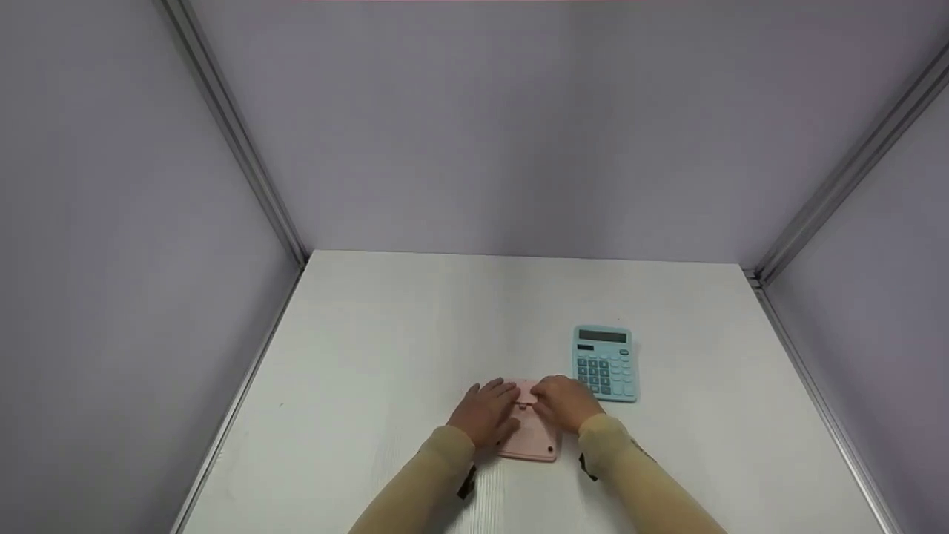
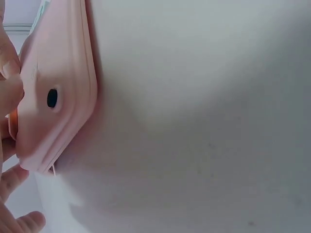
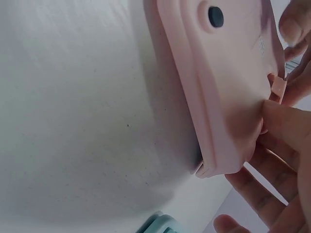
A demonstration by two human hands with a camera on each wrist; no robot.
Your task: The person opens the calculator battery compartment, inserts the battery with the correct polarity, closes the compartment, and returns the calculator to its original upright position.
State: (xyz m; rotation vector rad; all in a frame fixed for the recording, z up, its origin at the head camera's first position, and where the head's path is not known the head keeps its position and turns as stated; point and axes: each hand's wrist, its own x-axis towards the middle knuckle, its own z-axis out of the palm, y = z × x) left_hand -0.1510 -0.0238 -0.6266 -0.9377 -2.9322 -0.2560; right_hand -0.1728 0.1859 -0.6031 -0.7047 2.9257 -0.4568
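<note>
A pink calculator [image 1: 530,441] lies face down on the white table, its dark round feet showing near the corners. Toward its far end is a battery cover [image 1: 526,393], whose small tab [image 3: 279,87] stands proud of the back in the right wrist view. My right hand [image 1: 567,403] pinches at the cover's edge, thumb on the near side and fingers beyond. Over the calculator's left side rests my left hand [image 1: 483,410], fingers extended toward the cover and thumb on the back.
A light blue calculator [image 1: 604,363], face up, lies just beyond my right hand. Grey panels [image 1: 445,133] with metal edge rails enclose the white table [image 1: 371,334] at the back and both sides.
</note>
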